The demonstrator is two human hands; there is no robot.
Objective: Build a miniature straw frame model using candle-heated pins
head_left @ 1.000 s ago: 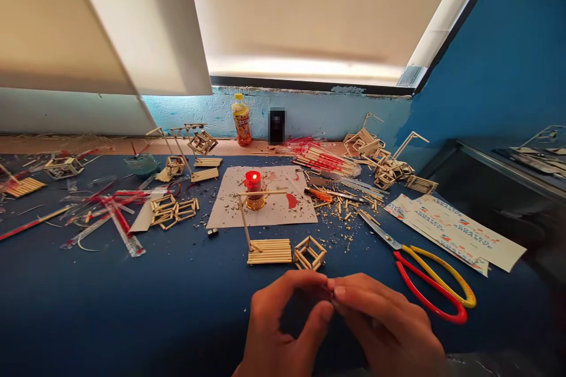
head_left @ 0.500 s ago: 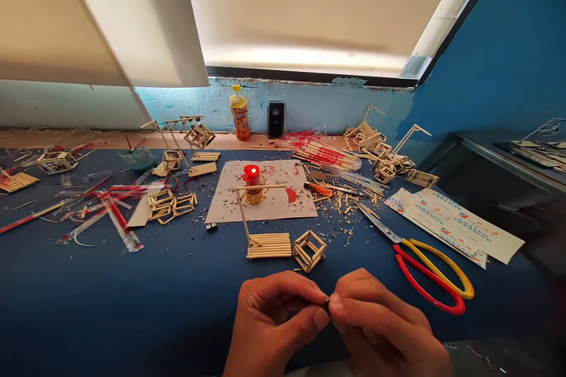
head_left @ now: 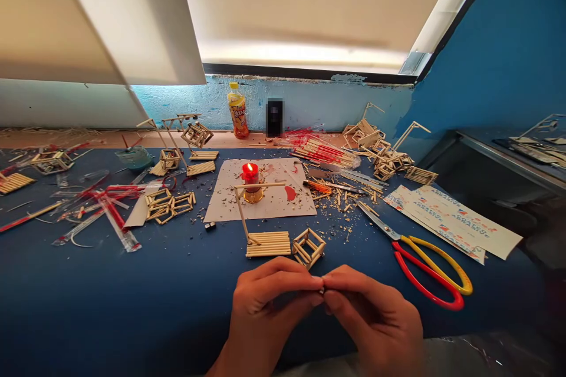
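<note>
My left hand (head_left: 274, 306) and my right hand (head_left: 371, 312) meet fingertip to fingertip at the lower middle of the view. Both are closed in a pinch around a tiny object, mostly hidden between the fingers, that I cannot make out. Just beyond them, on the blue tabletop (head_left: 177, 294), stands a small cube frame of wooden sticks (head_left: 308, 247). Left of it lies a flat stick platform (head_left: 267, 244) with a bent stick post (head_left: 242, 215) rising from it. Behind these a lit red candle (head_left: 250, 174) stands on a stained sheet of card (head_left: 225, 200).
Large scissors (head_left: 424, 265) with red and yellow handles lie to the right, beside printed sheets (head_left: 464, 221). An orange cutter (head_left: 317, 187) lies among stick scraps. Red plastic wrappers (head_left: 110, 212) and more stick frames (head_left: 170, 206) spread over the left. A drink bottle (head_left: 237, 112) stands at the back.
My hands have shifted slightly left and up, and the right fingers have turned so that the fingertips of both hands now meet. The tabletop things keep their places.
</note>
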